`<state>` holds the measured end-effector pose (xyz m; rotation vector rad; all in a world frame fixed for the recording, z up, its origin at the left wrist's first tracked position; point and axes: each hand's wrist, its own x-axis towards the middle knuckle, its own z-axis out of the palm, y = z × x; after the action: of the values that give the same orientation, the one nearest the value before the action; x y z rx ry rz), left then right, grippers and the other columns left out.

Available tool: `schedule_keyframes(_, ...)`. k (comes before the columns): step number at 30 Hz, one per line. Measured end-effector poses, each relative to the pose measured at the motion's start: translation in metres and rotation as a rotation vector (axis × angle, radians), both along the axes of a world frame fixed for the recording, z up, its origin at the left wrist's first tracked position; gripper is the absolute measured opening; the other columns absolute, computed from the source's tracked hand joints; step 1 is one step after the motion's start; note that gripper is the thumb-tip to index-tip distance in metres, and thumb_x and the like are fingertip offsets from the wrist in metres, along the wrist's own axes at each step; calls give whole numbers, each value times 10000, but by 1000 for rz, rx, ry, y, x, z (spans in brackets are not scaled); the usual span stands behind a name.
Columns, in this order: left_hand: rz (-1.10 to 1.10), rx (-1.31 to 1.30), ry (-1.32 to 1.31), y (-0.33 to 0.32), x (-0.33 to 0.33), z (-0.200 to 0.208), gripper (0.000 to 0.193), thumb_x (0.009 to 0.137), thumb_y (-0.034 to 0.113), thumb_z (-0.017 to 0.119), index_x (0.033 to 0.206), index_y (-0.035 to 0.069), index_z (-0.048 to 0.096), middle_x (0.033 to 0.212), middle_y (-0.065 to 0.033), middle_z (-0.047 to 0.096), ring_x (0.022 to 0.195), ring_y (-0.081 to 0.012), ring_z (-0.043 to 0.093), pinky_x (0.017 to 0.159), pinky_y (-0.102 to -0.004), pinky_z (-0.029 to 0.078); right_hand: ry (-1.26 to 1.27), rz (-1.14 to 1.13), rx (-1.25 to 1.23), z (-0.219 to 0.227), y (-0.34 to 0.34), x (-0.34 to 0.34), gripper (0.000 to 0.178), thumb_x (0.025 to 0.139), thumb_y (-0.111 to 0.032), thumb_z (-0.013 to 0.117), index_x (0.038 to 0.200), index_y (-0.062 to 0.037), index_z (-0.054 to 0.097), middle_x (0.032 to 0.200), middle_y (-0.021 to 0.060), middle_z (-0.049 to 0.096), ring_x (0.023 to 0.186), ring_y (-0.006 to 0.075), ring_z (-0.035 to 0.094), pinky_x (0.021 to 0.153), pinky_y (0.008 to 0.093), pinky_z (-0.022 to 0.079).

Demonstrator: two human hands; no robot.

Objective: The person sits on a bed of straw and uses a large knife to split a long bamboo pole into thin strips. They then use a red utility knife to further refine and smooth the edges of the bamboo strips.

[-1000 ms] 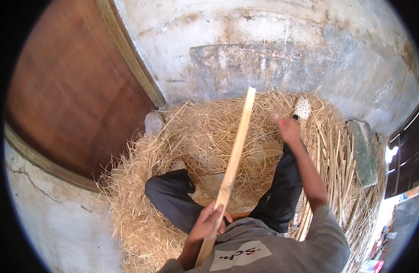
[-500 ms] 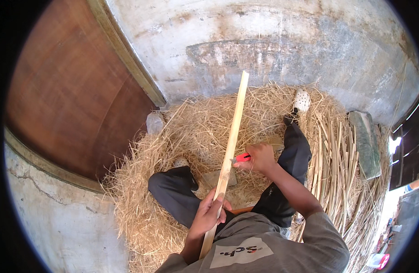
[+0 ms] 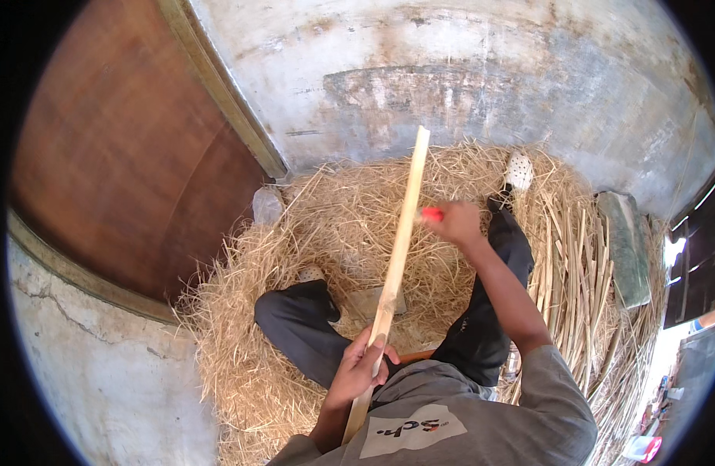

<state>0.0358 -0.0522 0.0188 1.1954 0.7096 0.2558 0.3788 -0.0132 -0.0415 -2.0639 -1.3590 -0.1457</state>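
A long pale strip of split bamboo (image 3: pixel 402 252) slants up and away from my lap toward the wall. My left hand (image 3: pixel 360 369) is wrapped round its lower part, near my waist. Farther along, my right hand (image 3: pixel 456 223) grips a red-handled cutter knife (image 3: pixel 432 213), slightly blurred by motion. The knife's front end is at the strip's right edge; its blade is too blurred to make out, so I cannot tell whether it touches.
Dry shavings (image 3: pixel 350 194) cover the ground around my legs. Long thin strips (image 3: pixel 579 272) lie piled to the right, beside a greenish slab (image 3: pixel 625 248). A stained wall (image 3: pixel 466 70) stands ahead, a brown door (image 3: pixel 132 155) at left. A clear plastic bag (image 3: pixel 267 206) lies by the door frame.
My right hand and the red cutter knife have moved away from me along the strip, toward its far end. My left hand keeps its hold in nearly the same place.
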Motion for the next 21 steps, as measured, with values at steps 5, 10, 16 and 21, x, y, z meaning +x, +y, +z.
schedule_keyframes(5,-33,-29,-5,-5,-3,5,399,1045,250,397,1376,28,399,776,-91,605,457,-79,492,394,-211,370,-50,-230,-118,17,18,54,718,762,-757,541,734,-56,690,628,180,620,653,366,639,618,484,489)
schedule_keyframes(10,-96,-12,40,-2,-1,1,405,1047,248,376,1385,26,384,788,-105,612,462,-84,503,405,-214,398,77,-337,-206,41,26,100,806,801,-786,443,836,-30,720,762,254,661,795,404,661,724,501,499)
schedule_keyframes(16,-227,-59,23,-20,-10,-1,412,1045,260,369,1384,27,367,818,-128,638,466,-105,538,406,-222,426,317,-714,17,16,-4,177,915,828,-812,327,830,14,722,823,323,642,917,424,650,830,517,469)
schedule_keyframes(21,0,-147,76,8,7,-6,386,1033,310,404,1286,23,455,708,-127,623,439,-140,556,373,-242,429,413,-219,-9,-14,-54,40,631,877,-623,537,741,-24,679,591,159,589,552,316,551,569,409,449)
